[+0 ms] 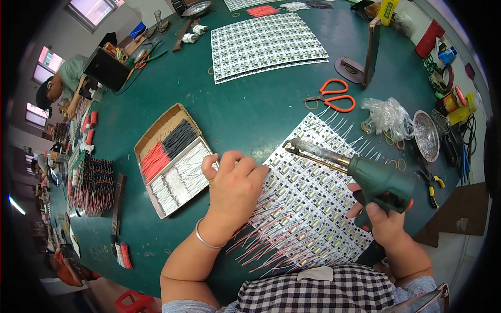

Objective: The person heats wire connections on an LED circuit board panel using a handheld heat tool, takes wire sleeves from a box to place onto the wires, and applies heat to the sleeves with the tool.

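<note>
My right hand (384,223) is wrapped round the handle of a green soldering gun (383,180). Its long metal tip (313,151) points left over a white circuit board panel (308,193). Red and white wires (271,235) stick out along the panel's near left side, and pale ones rise from its far right edge. At the panel's left edge my left hand (235,180) is closed, fingers bent and bunched; whatever they pinch is hidden. Just left of it lies an open cardboard box (156,201) with cut wires sorted into red, black and white.
Orange-handled scissors (336,96) lie beyond the panel. Further back is a stack of similar panels (266,44). To the right are a clear plastic bag (387,117), a metal dish (426,136) and yellow-handled pliers (432,188). Wired parts (94,182) are piled left; another person (65,78) bends over the table.
</note>
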Available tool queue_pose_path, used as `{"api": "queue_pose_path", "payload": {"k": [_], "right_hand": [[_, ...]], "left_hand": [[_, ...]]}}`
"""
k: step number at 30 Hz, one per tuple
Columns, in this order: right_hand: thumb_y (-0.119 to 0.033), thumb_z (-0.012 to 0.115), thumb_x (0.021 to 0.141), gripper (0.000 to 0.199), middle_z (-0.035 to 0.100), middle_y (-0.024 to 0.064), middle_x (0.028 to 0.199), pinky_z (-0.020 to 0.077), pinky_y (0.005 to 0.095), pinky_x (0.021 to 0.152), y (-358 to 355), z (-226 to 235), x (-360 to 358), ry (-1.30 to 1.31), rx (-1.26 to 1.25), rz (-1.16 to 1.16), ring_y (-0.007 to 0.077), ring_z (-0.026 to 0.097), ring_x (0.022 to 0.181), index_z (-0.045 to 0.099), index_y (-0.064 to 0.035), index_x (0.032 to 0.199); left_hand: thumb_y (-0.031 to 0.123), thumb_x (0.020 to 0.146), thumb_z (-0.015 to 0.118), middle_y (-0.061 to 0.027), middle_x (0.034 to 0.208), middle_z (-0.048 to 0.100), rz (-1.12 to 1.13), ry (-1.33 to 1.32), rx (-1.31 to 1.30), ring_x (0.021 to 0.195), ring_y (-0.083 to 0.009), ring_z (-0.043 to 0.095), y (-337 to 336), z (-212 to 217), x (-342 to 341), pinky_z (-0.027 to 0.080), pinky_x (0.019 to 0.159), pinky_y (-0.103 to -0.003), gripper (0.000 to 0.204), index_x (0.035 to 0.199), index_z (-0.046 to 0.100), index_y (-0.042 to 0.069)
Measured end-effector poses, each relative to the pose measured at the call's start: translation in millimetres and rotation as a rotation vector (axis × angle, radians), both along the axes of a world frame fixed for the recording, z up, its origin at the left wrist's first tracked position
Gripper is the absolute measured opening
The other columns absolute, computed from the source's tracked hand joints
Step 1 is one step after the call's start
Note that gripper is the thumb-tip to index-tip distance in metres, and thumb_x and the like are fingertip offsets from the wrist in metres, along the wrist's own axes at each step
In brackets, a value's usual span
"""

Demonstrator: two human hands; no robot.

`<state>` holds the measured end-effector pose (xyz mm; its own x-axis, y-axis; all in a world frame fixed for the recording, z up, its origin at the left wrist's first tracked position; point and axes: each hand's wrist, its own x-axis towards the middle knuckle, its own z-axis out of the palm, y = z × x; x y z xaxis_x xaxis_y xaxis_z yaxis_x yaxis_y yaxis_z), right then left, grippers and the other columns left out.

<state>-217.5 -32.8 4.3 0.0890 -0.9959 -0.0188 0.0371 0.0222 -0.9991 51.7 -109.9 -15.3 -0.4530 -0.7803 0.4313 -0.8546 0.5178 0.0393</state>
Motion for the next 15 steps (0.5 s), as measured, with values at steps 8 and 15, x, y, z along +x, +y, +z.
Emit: {"api": "queue_pose_path", "payload": {"k": [8, 15], "right_hand": [[-0.027, 0.058, 0.087, 0.052, 0.058, 0.0181, 0.108, 0.0525, 0.0295, 0.056, 6.9, -1.2, -8.5, 0.009, 0.002, -0.010, 0.0202, 0.062, 0.065, 0.040, 0.0014, 0.127], [-0.011, 0.060, 0.084, 0.030, 0.061, 0.0105, 0.100, 0.0487, 0.0301, 0.069, 15.7, -4.1, -9.5, 0.238, 0.100, 0.114, 0.0175, 0.060, 0.078, 0.055, -0.0006, 0.111]], "left_hand": [[0.009, 0.065, 0.069, 0.0061, 0.067, 0.050, -0.019, 0.078, -0.116, 0.079, -0.0138, 0.053, 13.1, 7.9, -5.9, 0.024, 0.085, -0.042, 0.015, 0.077, 0.067, 0.020], [0.010, 0.065, 0.067, 0.0057, 0.066, 0.049, -0.037, 0.034, -0.050, 0.079, -0.0139, 0.051, 10.5, -7.5, -9.9, 0.025, 0.083, -0.042, 0.013, 0.075, 0.067, 0.019]]}}
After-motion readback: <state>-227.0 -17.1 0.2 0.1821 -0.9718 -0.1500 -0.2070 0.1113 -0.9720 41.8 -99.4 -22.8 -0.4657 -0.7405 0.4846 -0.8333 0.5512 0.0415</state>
